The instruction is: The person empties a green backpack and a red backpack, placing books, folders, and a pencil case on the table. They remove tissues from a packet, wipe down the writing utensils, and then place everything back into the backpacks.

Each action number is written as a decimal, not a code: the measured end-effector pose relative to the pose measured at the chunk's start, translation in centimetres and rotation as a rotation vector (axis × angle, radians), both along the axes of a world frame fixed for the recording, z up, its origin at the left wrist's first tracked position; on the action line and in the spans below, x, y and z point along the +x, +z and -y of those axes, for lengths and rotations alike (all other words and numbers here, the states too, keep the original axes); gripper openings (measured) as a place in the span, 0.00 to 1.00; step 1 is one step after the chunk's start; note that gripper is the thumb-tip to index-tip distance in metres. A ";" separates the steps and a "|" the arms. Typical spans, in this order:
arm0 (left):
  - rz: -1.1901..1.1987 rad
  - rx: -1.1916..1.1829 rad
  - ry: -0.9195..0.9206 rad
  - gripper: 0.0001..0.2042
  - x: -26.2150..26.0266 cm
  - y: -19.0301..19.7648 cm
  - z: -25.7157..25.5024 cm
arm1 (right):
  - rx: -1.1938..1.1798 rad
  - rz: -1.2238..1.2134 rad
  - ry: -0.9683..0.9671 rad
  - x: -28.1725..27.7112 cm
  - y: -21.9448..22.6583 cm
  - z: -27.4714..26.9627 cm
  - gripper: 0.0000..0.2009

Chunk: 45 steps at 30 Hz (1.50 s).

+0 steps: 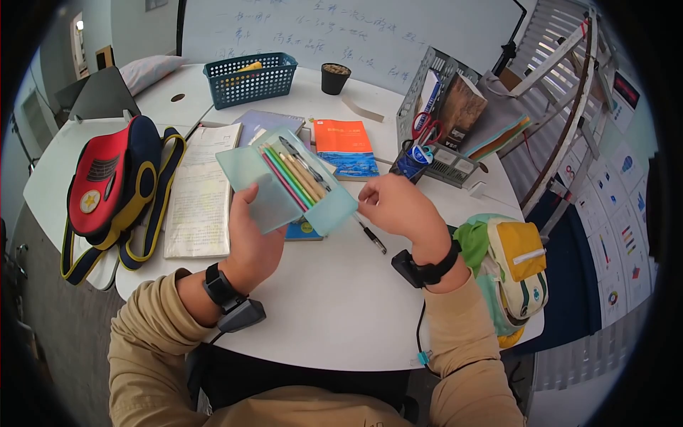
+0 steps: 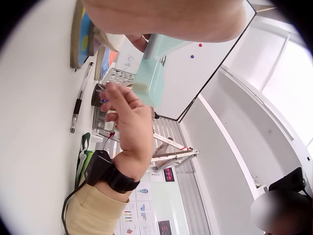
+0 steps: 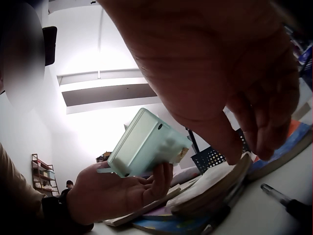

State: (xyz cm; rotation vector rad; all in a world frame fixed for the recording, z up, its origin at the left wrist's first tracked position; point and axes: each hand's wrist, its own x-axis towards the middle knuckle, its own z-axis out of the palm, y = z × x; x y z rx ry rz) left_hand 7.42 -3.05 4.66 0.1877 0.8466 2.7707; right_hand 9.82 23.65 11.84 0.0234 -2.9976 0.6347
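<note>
My left hand (image 1: 250, 245) grips a pale mint-green plastic pencil case (image 1: 331, 215) from below, its lid swung open. Inside lie several coloured pencils (image 1: 293, 176) and pens, side by side. Close to the case's right end is my right hand (image 1: 403, 206), fingers loosely bent with nothing between them. In the right wrist view there is a gap between the right hand's fingers and the case (image 3: 142, 142). A black-and-clear pen (image 1: 373, 238) lies on the white table just below the right hand; the left wrist view shows this pen (image 2: 80, 98) too.
Left of the case are an open book (image 1: 203, 192) and a red-and-navy bag (image 1: 107, 178). Behind stand a teal basket (image 1: 249, 82), a potted plant (image 1: 334, 78) and an orange-and-blue book (image 1: 346, 146). To the right are a grey file rack (image 1: 455, 164) and a small backpack (image 1: 509, 277).
</note>
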 end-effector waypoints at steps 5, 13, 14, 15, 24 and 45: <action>-0.018 0.010 0.005 0.28 -0.6 -0.1 0.4 | 0.174 0.198 0.024 -0.8 -2.4 -1.0 0.18; 0.019 -0.158 -0.003 0.27 1.0 1.7 -0.1 | -0.183 -0.020 -0.082 -0.8 0.6 -0.6 0.14; -0.001 -0.173 -0.042 0.27 1.1 1.7 0.0 | -0.253 -0.077 -0.074 -0.5 1.5 -0.3 0.14; -0.019 -0.187 -0.080 0.27 1.3 1.5 0.0 | -0.324 -0.134 -0.066 -0.1 2.6 0.1 0.14; -0.090 -0.248 -0.260 0.30 1.7 -0.4 -0.7 | -0.536 -0.153 0.059 1.4 3.9 2.7 0.13; -0.123 -0.220 -0.295 0.32 1.5 -0.8 -0.5 | -0.326 -0.241 0.053 1.3 2.2 3.6 0.12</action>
